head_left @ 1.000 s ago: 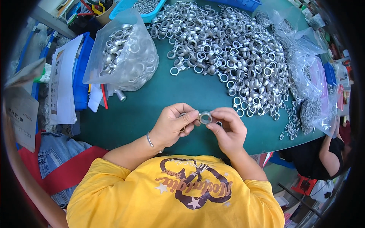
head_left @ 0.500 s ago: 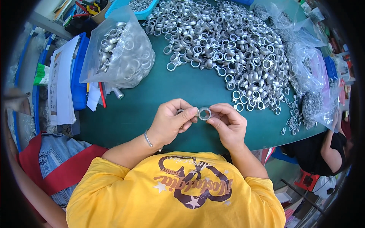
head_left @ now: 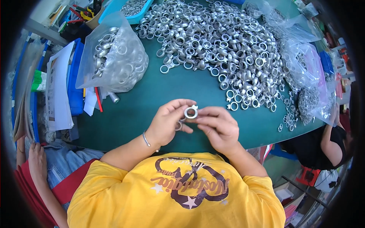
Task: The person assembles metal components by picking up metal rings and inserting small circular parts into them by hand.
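My left hand [head_left: 167,123] is closed, with a small metal ring with a lug [head_left: 186,113] pinched at its thumb and fingertip. That ring faces up at me, its lug at the top. A second metal ring [head_left: 177,128] sits lower among the same hand's fingers. My right hand [head_left: 221,129] has its fingers bent, their tips beside the right edge of the first ring. Motion smears those fingertips, so whether they grip the ring cannot be told. Both hands are above the green tabletop [head_left: 152,100], near its front edge.
A large heap of metal rings [head_left: 228,49] spreads across the back. At left stand a clear bag of rings [head_left: 129,72], a blue tray [head_left: 77,91] and a light-blue bin [head_left: 140,19]. Plastic bags [head_left: 304,72] lie right. Other people sit at both sides.
The ring between my hands has shifted left, toward my left fingertips, and its lug now points up. My right hand has moved left. The person at left has brought a hand into view.
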Motion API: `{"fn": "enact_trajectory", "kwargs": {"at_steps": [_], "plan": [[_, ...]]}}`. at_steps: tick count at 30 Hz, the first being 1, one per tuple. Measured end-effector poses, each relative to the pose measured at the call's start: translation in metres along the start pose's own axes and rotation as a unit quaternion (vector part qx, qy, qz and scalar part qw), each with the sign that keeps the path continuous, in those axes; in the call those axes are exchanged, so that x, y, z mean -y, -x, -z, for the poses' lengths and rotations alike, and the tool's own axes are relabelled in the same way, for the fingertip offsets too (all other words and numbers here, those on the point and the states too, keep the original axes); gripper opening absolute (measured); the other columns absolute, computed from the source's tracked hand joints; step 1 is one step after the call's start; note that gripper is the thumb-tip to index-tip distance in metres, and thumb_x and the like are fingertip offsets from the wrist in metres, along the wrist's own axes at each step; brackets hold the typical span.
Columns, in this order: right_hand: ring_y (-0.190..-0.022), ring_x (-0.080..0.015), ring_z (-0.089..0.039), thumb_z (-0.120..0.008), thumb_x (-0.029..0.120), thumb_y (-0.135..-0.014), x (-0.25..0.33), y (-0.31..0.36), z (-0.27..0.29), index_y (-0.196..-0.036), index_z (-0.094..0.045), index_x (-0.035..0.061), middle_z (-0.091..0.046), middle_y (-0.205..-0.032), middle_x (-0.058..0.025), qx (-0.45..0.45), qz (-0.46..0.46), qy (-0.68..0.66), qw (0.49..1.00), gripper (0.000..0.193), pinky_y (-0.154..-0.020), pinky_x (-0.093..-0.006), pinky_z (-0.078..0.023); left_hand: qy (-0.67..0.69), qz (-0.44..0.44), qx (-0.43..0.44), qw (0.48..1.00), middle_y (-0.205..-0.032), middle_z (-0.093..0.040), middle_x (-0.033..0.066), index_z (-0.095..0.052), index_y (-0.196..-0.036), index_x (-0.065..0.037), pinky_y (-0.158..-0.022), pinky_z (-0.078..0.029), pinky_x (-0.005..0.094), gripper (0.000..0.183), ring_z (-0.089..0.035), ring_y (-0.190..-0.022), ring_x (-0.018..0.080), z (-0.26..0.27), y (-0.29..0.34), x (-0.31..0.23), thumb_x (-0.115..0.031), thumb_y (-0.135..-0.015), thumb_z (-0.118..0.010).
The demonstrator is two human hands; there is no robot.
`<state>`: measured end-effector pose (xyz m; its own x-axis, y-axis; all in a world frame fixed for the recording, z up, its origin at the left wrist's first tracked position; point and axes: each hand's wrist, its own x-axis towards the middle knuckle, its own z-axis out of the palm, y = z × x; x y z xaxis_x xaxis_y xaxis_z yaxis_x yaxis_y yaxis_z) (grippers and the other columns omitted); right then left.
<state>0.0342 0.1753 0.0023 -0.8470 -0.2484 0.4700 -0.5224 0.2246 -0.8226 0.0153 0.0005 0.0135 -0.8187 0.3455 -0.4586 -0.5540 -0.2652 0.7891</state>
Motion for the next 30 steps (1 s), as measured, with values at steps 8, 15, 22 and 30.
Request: {"fn": "enact_trajectory", "kwargs": {"at_steps": [8,15,22,30], "plan": [[-0.079,-0.0271,-0.057,-0.068,0.003,-0.068,-0.014,-0.001,0.033,-0.082,-0.063,0.0022,-0.059,-0.083,-0.0106,0.08,-0.06,0.174,0.98,0.015,-0.069,-0.0344,-0.045,0.215,0.126,0.084,0.965,-0.079,-0.053,0.0077,-0.053,-0.089,-0.003,-0.035,-0.029,0.0178,0.028,-0.046,-0.053,0.0111,0.027,-0.008,0.014,-0.029,-0.094,-0.042],[-0.079,-0.0296,-0.051,-0.07,0.004,-0.064,-0.01,0.015,0.017,-0.075,-0.059,0.0022,-0.054,-0.086,-0.0117,0.092,-0.071,0.238,0.964,0.016,-0.071,-0.037,-0.04,0.047,-0.292,-0.01,0.955,-0.065,-0.051,0.0062,-0.049,-0.077,-0.005,-0.038,-0.031,0.0184,0.031,-0.041,-0.044,0.0074,0.043,-0.008,-0.062,-0.027,-0.096,-0.038],[-0.07,-0.0153,-0.056,-0.063,-0.006,-0.072,-0.009,0.011,0.005,-0.079,-0.057,-0.0008,-0.057,-0.093,-0.0128,0.003,-0.174,0.031,0.984,0.01,-0.059,-0.0231,-0.045,-0.535,-0.49,-0.331,0.603,-0.085,-0.057,0.011,-0.055,-0.091,0.0,-0.074,-0.045,0.0325,0.013,-0.056,-0.077,0.0257,0.143,-0.03,-0.145,-0.01,-0.084,-0.053],[-0.084,-0.0196,-0.058,-0.058,-0.008,-0.074,-0.013,0.015,0.009,-0.083,-0.059,-0.0045,-0.061,-0.093,-0.0137,-0.065,-0.195,-0.081,0.975,0.01,-0.073,-0.0266,-0.047,-0.534,-0.436,-0.326,0.647,-0.099,-0.06,0.0136,-0.059,-0.096,-0.001,-0.08,-0.045,0.0326,0.019,-0.057,-0.092,0.0272,0.09,-0.012,-0.141,-0.001,-0.077,-0.059]]}}
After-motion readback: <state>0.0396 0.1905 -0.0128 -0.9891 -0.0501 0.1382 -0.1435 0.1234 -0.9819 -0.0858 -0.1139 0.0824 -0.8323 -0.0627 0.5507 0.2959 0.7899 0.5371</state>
